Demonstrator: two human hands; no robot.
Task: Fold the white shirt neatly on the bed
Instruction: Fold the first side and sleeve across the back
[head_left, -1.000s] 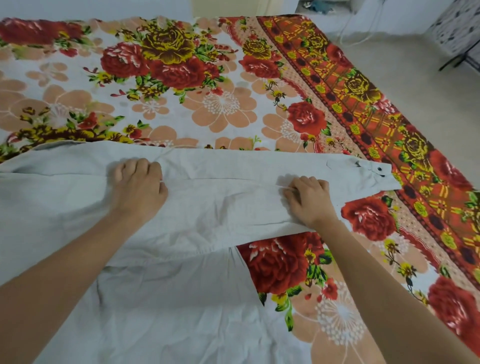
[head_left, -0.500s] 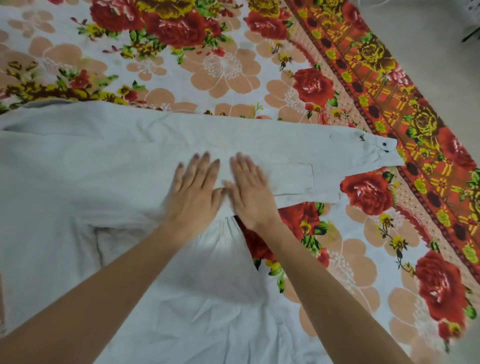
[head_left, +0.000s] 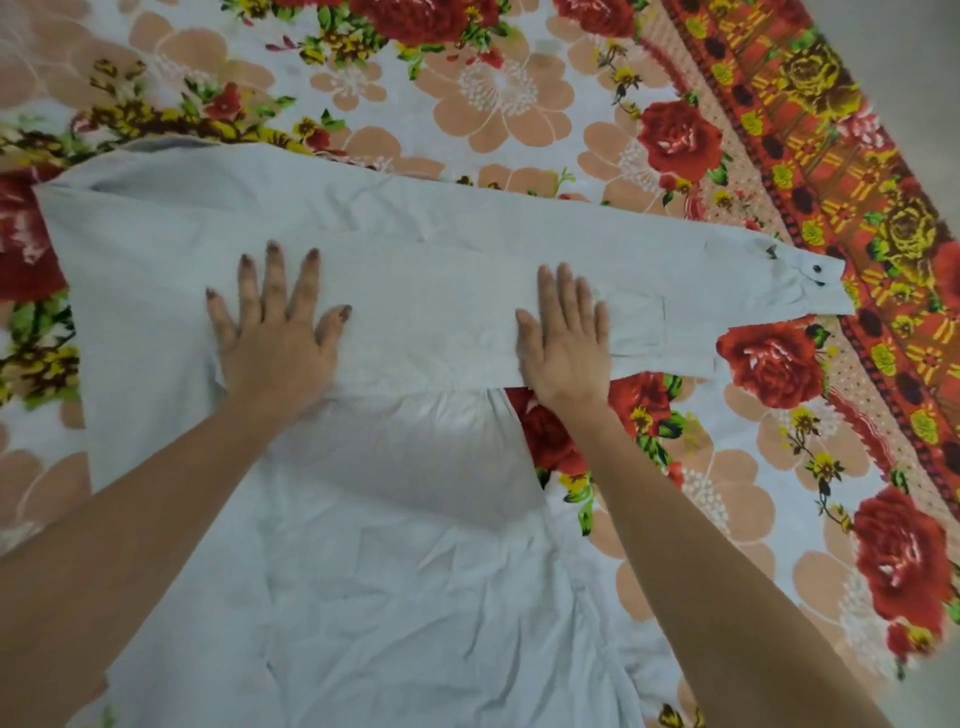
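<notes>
The white shirt (head_left: 415, 545) lies spread on the bed, its body wrinkled toward me. One long sleeve (head_left: 675, 291) is laid across the upper part and runs out to the right, ending in a buttoned cuff (head_left: 815, 275). My left hand (head_left: 275, 332) presses flat on the shirt at the left, fingers spread. On the sleeve, close to its lower edge, my right hand (head_left: 566, 338) lies flat with fingers together. Neither hand grips the cloth.
The bed is covered by a floral sheet (head_left: 493, 88) with red roses and peach flowers. An orange patterned border (head_left: 831, 156) runs along its right side, with bare floor (head_left: 930, 78) beyond at the top right.
My hands were together at the middle of the sleeve and have slid apart, the left going left, the right going right. The view has tilted further down and closer.
</notes>
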